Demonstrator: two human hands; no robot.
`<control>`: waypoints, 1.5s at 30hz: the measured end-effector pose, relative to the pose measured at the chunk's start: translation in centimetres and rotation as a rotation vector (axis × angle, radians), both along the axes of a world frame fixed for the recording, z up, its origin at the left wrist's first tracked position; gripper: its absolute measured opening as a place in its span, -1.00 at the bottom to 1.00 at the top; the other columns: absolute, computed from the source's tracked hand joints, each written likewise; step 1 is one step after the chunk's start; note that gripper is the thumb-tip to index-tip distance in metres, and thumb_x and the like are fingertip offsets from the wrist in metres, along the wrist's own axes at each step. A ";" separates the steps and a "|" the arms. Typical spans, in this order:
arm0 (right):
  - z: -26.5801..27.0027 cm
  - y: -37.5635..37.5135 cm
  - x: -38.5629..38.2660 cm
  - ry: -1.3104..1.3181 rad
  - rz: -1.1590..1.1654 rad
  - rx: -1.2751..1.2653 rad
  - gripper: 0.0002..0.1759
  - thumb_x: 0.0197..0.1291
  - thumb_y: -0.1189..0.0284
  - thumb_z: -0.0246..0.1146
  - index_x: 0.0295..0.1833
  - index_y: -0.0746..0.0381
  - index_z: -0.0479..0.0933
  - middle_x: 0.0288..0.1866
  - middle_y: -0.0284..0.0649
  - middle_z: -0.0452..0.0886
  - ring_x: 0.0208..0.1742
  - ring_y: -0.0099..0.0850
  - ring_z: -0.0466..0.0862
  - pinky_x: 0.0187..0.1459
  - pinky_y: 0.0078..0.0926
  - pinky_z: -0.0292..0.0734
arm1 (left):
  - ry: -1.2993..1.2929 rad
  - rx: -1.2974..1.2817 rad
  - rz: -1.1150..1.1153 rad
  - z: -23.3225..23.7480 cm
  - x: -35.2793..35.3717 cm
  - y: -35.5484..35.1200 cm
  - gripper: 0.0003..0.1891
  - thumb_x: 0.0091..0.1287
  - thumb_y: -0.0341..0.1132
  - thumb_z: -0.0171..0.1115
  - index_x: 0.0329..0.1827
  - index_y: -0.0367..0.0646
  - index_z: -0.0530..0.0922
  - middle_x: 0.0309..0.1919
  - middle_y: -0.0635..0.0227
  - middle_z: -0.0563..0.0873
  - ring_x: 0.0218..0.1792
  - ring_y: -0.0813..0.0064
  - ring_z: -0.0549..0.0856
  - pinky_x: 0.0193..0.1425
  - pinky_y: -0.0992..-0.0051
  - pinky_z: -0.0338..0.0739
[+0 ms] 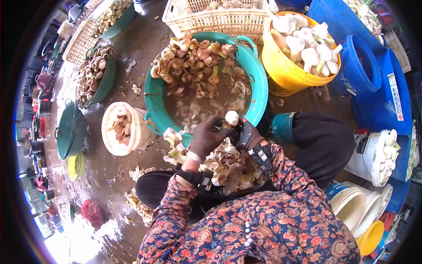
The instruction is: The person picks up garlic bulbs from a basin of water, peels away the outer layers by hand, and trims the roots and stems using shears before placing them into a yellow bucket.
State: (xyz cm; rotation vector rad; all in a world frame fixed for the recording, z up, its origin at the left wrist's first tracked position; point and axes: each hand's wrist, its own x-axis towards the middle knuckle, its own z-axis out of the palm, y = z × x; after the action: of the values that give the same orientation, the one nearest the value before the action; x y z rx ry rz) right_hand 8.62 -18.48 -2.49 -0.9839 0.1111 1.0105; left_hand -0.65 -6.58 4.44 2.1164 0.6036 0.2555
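Both my hands wear dark gloves and meet over the near rim of a big teal basin [262,83]. My left hand [206,137] grips a pale round bulb [231,117] from the left. My right hand [249,135] is closed against the same bulb; I cannot tell what else it holds. The basin holds murky water with several unpeeled, brownish bulbs [193,55] piled at its far side. A heap of peeled skins [228,165] lies on my lap below the hands.
A yellow bucket [281,70] of white peeled bulbs stands at the right of the basin. A white bucket [115,145] with scraps is on the left. A white crate [215,20], blue tubs [365,66], green basins [70,130] and stacked white buckets [365,207] ring the wet floor.
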 end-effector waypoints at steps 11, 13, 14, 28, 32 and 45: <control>1.6 0.6 -0.2 0.812 -0.085 0.032 -0.64 0.28 0.17 -0.06 -0.01 0.18 0.45 -0.24 -0.22 0.62 -0.28 -0.31 0.62 -0.19 -0.33 0.58 | 0.042 0.199 -0.096 -1.5 0.5 0.0 -0.74 0.02 -0.26 0.36 -0.21 -0.07 0.63 -0.41 0.18 0.68 -0.37 0.17 0.68 -0.34 0.38 0.55; 1.5 0.4 -0.2 0.761 -0.065 0.016 -0.64 0.27 0.17 -0.05 -0.03 0.18 0.45 -0.29 -0.23 0.60 -0.33 -0.33 0.61 -0.25 -0.35 0.56 | -0.068 0.171 -0.129 -2.2 0.0 0.5 -0.78 0.04 -0.30 0.34 -0.24 -0.08 0.64 -0.44 0.19 0.67 -0.45 0.25 0.67 -0.38 0.45 0.53; 1.4 0.4 -0.1 0.708 -0.043 0.002 -0.65 0.27 0.16 -0.05 -0.06 0.19 0.45 -0.35 -0.24 0.58 -0.38 -0.34 0.59 -0.31 -0.37 0.55 | -0.070 0.174 -0.126 -2.4 -0.1 0.8 -0.78 0.04 -0.30 0.34 -0.24 -0.08 0.64 -0.44 0.19 0.67 -0.45 0.25 0.67 -0.38 0.45 0.53; -1.8 0.2 -1.0 0.961 -0.079 0.143 -0.59 0.24 0.06 -0.06 -0.22 0.20 0.45 -0.45 -0.24 0.52 -0.49 -0.33 0.50 -0.42 -0.37 0.47 | -0.138 0.035 0.174 -1.7 -1.0 -0.9 -0.84 0.12 -0.39 0.31 -0.29 -0.29 0.62 -0.45 0.25 0.71 -0.44 0.57 0.66 -0.31 0.58 0.54; -0.9 -0.3 -0.8 1.042 0.109 0.283 -0.54 0.23 0.01 -0.09 -0.32 0.20 0.43 -0.57 -0.31 0.41 -0.58 -0.38 0.31 -0.55 -0.45 0.27 | -0.151 0.087 0.349 -5.5 -1.0 2.5 -0.89 0.07 -0.33 0.30 -0.45 -0.16 0.57 -0.56 0.18 0.65 -0.54 0.29 0.65 -0.43 0.44 0.50; 7.1 9.3 12.4 -0.338 0.095 -0.123 -0.76 0.29 0.23 0.05 -0.14 0.12 0.54 -0.33 -0.37 0.60 -0.37 -0.57 0.59 -0.42 -0.45 0.50 | 0.127 0.080 0.231 -10.8 7.8 12.6 -0.46 -0.02 0.09 0.33 -0.10 -0.14 0.59 -0.25 0.09 0.67 -0.16 0.09 0.64 -0.05 0.26 0.50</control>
State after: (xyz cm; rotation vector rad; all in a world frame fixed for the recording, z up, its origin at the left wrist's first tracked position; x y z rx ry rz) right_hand 21.00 -9.21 4.56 -1.2693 -0.1566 0.9175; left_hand 7.11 6.03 -6.32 2.1507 0.9291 0.2790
